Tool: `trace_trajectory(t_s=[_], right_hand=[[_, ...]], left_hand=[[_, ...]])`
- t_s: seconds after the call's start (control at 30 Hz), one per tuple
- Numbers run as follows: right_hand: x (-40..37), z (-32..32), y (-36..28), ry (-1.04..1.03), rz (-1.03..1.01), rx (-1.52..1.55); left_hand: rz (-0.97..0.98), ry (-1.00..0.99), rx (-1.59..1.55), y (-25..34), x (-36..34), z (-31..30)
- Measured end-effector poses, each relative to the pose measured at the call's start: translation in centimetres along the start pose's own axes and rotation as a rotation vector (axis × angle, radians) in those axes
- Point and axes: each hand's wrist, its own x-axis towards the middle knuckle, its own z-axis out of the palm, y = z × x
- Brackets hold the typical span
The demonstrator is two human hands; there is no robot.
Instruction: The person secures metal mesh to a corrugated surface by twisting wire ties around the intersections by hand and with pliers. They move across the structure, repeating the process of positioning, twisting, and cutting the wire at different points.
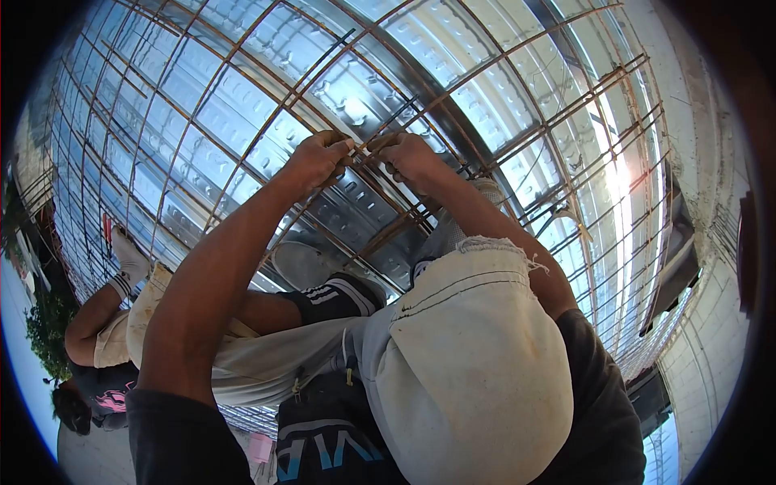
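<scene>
Both my hands meet at a crossing in a rusty rebar mesh (286, 105), just above the shiny ribbed metal decking (465, 40). The fingers of my left hand (322, 159) are pinched together at the crossing. Close beside it on the right, my right hand (408, 162) is also closed, fingertips curled at the same bars. Whatever thin piece they may hold is too small to make out. Several bars run close together beneath the hands. Below them, my grey shoe (301, 263) rests on the mesh.
My bent knee in pale trousers (477, 347) fills the lower middle. Another person (105, 392) is at the far left, one foot on the mesh, near something red-handled (107, 228). A pale concrete wall (695, 356) borders the right side. Bar ends stick out at the upper right.
</scene>
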Motion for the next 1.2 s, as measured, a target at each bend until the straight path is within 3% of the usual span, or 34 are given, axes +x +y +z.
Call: trace_trajectory(t_s=[0.33,0.53,0.63,0.83,0.93,1.03,1.07,1.17,1.2], right_hand=[[-0.2,-0.1,-0.3,-0.030,0.006,0.007],[0.4,-0.5,0.4,0.082,-0.106,0.109],[0.1,-0.7,0.3,0.109,-0.107,0.234],[-1.8,-1.2,0.8,0.276,0.076,0.690],[-2.2,-1.4,1.6,0.265,0.085,0.867],[-1.8,-1.8,2.3,0.190,0.009,1.015],[-1.9,-1.7,2.2,0.204,0.013,1.013],[-1.9,-1.3,1.8,0.240,0.004,0.994],[-1.8,-1.1,1.8,0.250,-0.011,0.980]], left_hand=[[0.001,0.097,-0.039,0.9,-0.8,1.0],[-0.013,-0.059,0.118,0.5,0.1,-0.4],[-0.028,-0.078,0.164,0.9,0.0,-0.3],[0.082,-0.076,0.384,2.4,-0.8,-0.5],[-0.035,-0.059,0.626,4.8,-1.1,-1.5],[0.002,-0.143,0.675,7.4,-1.1,-1.8],[0.073,-0.091,0.609,8.4,-1.4,-1.2],[0.676,0.172,0.742,8.7,0.0,1.0],[0.667,0.160,0.731,9.0,0.4,1.7]])
